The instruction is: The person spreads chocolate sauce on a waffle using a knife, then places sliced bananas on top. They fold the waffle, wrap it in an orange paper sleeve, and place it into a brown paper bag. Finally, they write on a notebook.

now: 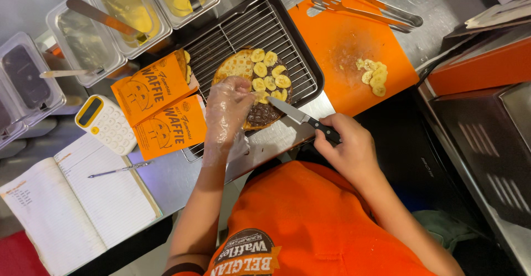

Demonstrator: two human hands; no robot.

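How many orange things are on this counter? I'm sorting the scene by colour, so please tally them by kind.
Orange cutting board: 1
Orange paper sleeves: 2
Orange-handled spreader in the tub: 1
Total: 4

The gloved left hand rests on the waffle; the right hand holds the knife.

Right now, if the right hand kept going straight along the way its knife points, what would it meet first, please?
The right hand holds a knife whose tip points up-left. It would probably first meet the chocolate-spread waffle with its banana slices on the wire rack, beside the gloved left hand; the tip's height is unclear.
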